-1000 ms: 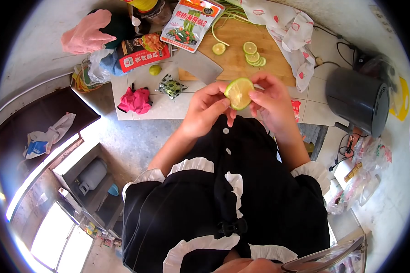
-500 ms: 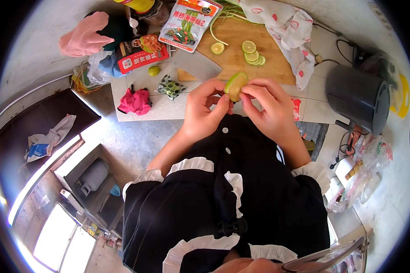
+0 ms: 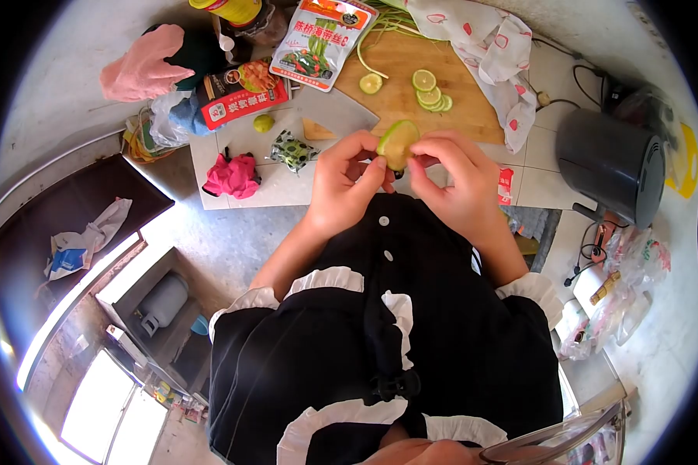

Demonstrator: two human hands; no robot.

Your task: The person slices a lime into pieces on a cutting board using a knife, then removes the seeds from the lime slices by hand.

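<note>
A cut piece of green-rinded lime is held up in front of my chest, its pale cut face showing. My left hand pinches its left and lower side. Closed at the fingertips, my right hand touches its right edge; whether it grips the flesh or something tiny is hidden. Beyond the hands, lime slices overlap on a wooden cutting board, with a lime half to their left. A wide knife blade lies across the board's left edge.
Left on the tiled counter are a whole lime, a green-patterned packet, a pink cloth item and a red food pouch. A silver pouch lies behind the knife. A dark appliance stands at right, near cords.
The lime piece has tilted and shifted slightly left, turning more of its cut face toward me. Both hands stay at it with small finger movements.
</note>
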